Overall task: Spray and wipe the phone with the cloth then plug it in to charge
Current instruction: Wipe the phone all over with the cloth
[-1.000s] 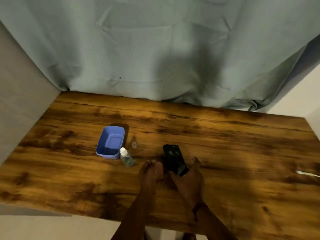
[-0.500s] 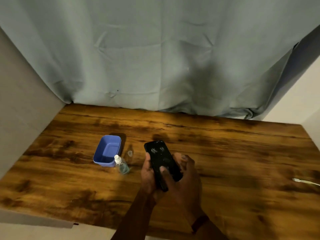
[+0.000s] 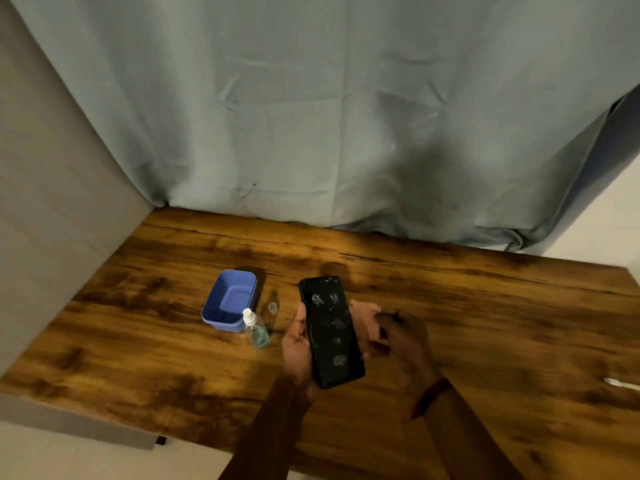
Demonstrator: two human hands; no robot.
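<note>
A black phone (image 3: 330,332) with smudges on its screen lies face up in my left hand (image 3: 298,348), held above the wooden table (image 3: 485,323). My right hand (image 3: 401,341) is just right of the phone, blurred, fingers curled, apparently off the phone; whether it holds anything I cannot tell. A small clear spray bottle (image 3: 256,329) with a white nozzle and bluish liquid stands left of the phone, its clear cap (image 3: 272,308) beside it. A white charging plug tip (image 3: 620,382) lies at the table's right edge. No cloth is visible.
A blue plastic tub (image 3: 230,301) sits left of the spray bottle. A grey-green curtain (image 3: 329,116) hangs behind the table, and a grey wall panel (image 3: 52,220) closes the left side.
The phone was lifted off the table by both hands and now rests in my left hand alone. My right hand has come off it and moved to its right.
</note>
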